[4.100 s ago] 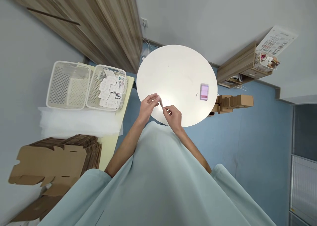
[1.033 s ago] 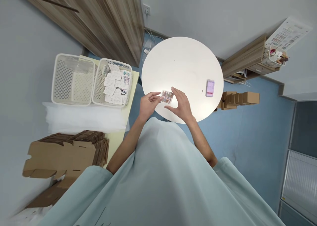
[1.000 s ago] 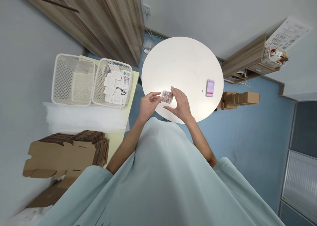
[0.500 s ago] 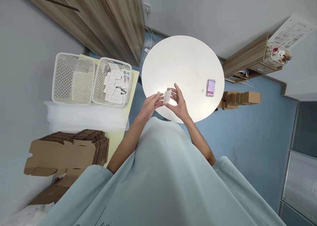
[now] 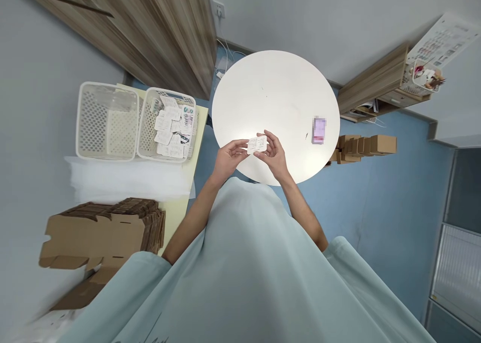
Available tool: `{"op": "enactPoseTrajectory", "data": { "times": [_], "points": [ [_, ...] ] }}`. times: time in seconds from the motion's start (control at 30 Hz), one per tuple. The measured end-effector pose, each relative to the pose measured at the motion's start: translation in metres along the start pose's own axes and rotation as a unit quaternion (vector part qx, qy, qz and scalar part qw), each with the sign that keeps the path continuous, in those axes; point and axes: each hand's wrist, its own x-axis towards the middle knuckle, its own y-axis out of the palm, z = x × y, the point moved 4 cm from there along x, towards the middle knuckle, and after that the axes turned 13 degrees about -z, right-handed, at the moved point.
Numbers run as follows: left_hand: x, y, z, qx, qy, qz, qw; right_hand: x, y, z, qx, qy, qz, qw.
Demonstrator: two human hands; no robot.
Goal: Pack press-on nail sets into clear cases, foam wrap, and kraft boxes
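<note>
Between both hands, over the near edge of a round white table (image 5: 278, 82), is a small white card (image 5: 257, 145) with lines of dark print. My left hand (image 5: 227, 160) pinches its left end between thumb and fingers. At the other end, my right hand (image 5: 275, 157) grips the card with the thumb in front and fingers behind. The card's far side is hidden. A phone-like purple item (image 5: 319, 130), blurred out, lies on the table's right side.
To the left, a white basket (image 5: 140, 137) holds many similar cards, beside another white basket (image 5: 78, 122). Nearer are white sheets (image 5: 128, 180) and flattened cardboard boxes (image 5: 93, 238). Brown boxes (image 5: 383, 144) stand on the floor at right, near a wooden cabinet (image 5: 376, 85).
The card has turned from upright and narrow to lying wide across, its printed side facing me. My left fingers have closed on its left end; the right hand keeps hold.
</note>
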Motion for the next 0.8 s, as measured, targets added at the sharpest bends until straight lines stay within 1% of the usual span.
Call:
{"op": "enactPoseTrajectory", "data": {
  "times": [0.2, 0.27, 0.33, 0.4, 0.53, 0.6, 0.73, 0.8],
  "points": [
    [0.001, 0.002, -0.004, 0.070, 0.098, -0.049, 0.992, 0.000, -0.003, -0.005, 0.027, 0.009, 0.004, 1.000],
    [0.001, 0.002, -0.005, 0.081, 0.117, -0.052, 0.988, 0.001, -0.005, -0.006, 0.020, 0.012, 0.010, 1.000],
    [0.003, 0.001, -0.006, 0.084, 0.122, -0.059, 0.987, 0.003, -0.008, -0.007, 0.005, 0.011, 0.015, 1.000],
    [0.005, 0.000, -0.005, 0.082, 0.103, -0.061, 0.989, 0.005, -0.012, -0.008, -0.017, 0.008, 0.018, 1.000],
    [0.009, -0.001, 0.001, 0.061, 0.022, -0.039, 0.997, 0.009, -0.017, -0.011, -0.056, 0.010, 0.026, 0.998],
    [0.011, -0.001, 0.003, 0.051, -0.007, -0.028, 0.998, 0.011, -0.018, -0.013, -0.066, 0.009, 0.029, 0.997],
    [0.015, -0.003, 0.007, 0.040, -0.029, -0.021, 0.999, 0.013, -0.018, -0.018, -0.106, 0.005, 0.044, 0.993],
    [0.019, -0.007, 0.010, 0.047, -0.036, -0.021, 0.998, 0.014, -0.018, -0.017, -0.154, -0.028, 0.035, 0.987]
  ]
}}
